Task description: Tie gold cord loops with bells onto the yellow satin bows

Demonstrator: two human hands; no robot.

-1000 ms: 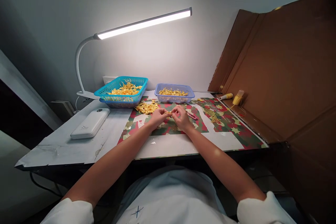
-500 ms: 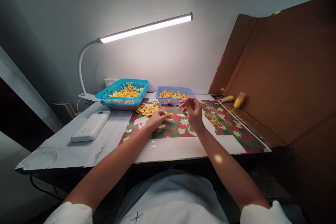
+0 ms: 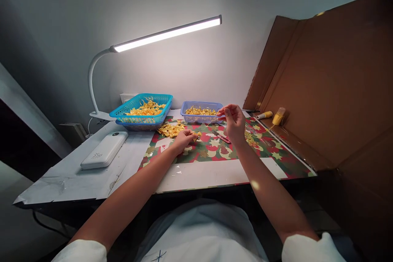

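My left hand (image 3: 183, 141) is closed in a pinch on a small gold ribbon bow (image 3: 197, 135), just above the patterned sheet. Farther right and higher, my right hand (image 3: 235, 123) is pinched shut. A thin thread (image 3: 211, 122) shows faintly between the two hands, its end at my right fingertips. Red-handled thread snips (image 3: 222, 137) lie on the sheet beside my right wrist. Behind my left hand is a loose pile of gold ribbon bows (image 3: 172, 129). A purple basket (image 3: 187, 118) of gold ribbon pieces stands behind both hands.
Stacked blue baskets (image 3: 115, 115) with gold bows stand at the back left under a lit lamp (image 3: 168, 33). A white power bank (image 3: 104, 150) lies at left. On the right are gold cord (image 3: 251, 139), a yellow thread spool (image 3: 278, 117) and a cardboard wall (image 3: 325, 82).
My right hand has moved up and to the right, away from my left hand, uncovering the thread snips. My left hand stays nearly in place with the bow.
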